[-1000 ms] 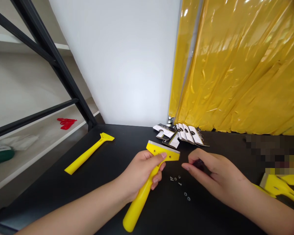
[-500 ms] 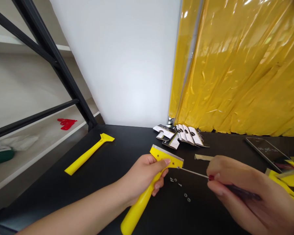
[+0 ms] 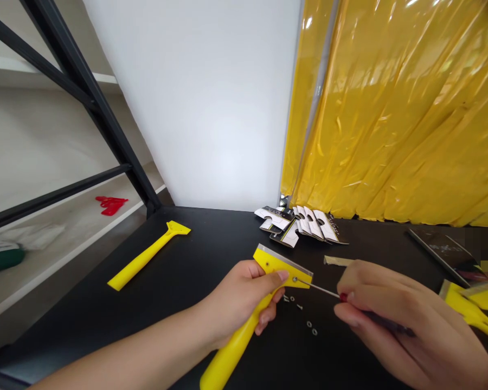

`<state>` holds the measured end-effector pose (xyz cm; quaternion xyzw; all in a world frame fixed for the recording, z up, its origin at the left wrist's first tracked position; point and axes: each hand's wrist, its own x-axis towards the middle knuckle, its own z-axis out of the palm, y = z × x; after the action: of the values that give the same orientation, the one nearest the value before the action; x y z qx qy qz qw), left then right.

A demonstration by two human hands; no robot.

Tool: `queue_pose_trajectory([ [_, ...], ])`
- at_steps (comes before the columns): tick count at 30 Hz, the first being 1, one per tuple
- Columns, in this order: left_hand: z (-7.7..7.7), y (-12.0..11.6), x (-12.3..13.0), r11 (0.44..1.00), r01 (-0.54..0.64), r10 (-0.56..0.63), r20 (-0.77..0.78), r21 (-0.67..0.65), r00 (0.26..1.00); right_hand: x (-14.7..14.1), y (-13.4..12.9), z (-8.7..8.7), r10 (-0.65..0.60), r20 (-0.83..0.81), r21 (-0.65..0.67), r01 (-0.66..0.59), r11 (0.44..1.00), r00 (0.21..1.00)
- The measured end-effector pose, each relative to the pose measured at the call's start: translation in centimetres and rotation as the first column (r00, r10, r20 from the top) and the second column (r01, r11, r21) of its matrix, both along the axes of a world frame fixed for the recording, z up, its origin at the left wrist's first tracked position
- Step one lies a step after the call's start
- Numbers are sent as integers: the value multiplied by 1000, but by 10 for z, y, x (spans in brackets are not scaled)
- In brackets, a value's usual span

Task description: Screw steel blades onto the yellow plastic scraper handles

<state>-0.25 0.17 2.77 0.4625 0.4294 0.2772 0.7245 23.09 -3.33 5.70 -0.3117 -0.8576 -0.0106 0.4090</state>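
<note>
My left hand (image 3: 239, 298) grips the yellow handle of a plastic scraper (image 3: 282, 269), whose head has a metal blade along its far edge. My right hand (image 3: 394, 325) holds a dark-handled screwdriver (image 3: 319, 288) with a red band. Its thin metal shaft reaches across, and the tip touches a small hole in the scraper head. Several tiny screws and washers (image 3: 300, 307) lie on the black table (image 3: 179, 303) just below the scraper head, between my hands.
A second yellow scraper (image 3: 148, 255) lies on the table's left side. Card-backed packs (image 3: 296, 226) stand in a heap at the back, near a beige strip (image 3: 337, 261). A phone (image 3: 441, 250) and more yellow scrapers (image 3: 467, 309) lie right. A metal shelf frame (image 3: 89, 108) stands left.
My right hand has moved rightward and now points the screwdriver shaft at the scraper head. The scraper head has shifted right and tilted. A phone and beige strip have come into view.
</note>
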Motion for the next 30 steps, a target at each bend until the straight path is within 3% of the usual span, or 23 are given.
queue_pose_trajectory([
  [10, -6, 5, -1, 999, -16, 19, -58, 40, 998, 7, -1, -16, 113, -21, -109, -115, 987, 993],
  [18, -5, 11, -4, 987, -81, 101, -146, 136, 984, -1, 6, -14, -131, 156, 83, 119, 989, 979],
  [24, -4, 15, -6, 967, -87, 140, -212, 240, 967, -4, 6, -13, -202, 228, 82, 188, 979, 952],
  [30, -5, 18, -7, 965, -89, 152, -253, 245, 955, -5, 9, -18, -277, 247, 97, 260, 961, 929],
])
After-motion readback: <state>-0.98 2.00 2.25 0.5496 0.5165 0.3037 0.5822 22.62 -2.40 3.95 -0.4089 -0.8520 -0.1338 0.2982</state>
